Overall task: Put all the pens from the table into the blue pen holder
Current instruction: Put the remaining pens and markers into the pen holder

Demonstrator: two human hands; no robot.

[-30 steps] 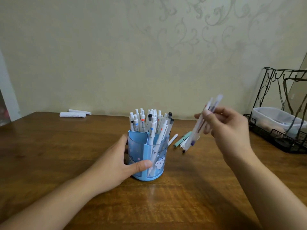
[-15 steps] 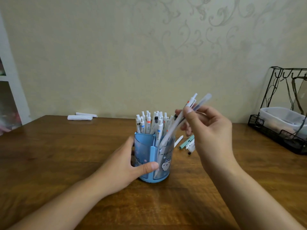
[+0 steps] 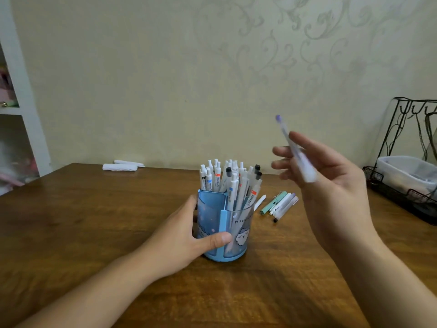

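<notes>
The blue pen holder [image 3: 212, 214] stands in the middle of the wooden table [image 3: 71, 221], packed with several white pens [image 3: 227, 181]. My left hand [image 3: 189, 235] grips its left side, thumb across the front. My right hand [image 3: 331, 183] is raised to the right of the holder and holds one translucent pen [image 3: 295, 150] with a purple tip pointing up. The pen is blurred. Several more pens [image 3: 279, 204], one mint green, lie on the table just behind and right of the holder.
A black wire rack [image 3: 402, 185] with a white plastic tub [image 3: 406, 174] sits at the table's right edge. Two white rolled items [image 3: 120, 166] lie at the back by the wall. A white shelf [image 3: 21, 91] stands at the left.
My right hand has lifted away from the holder to the right, now with a single pen turned tip up. The white pen it held before is no longer in it. My left hand has kept its grip.
</notes>
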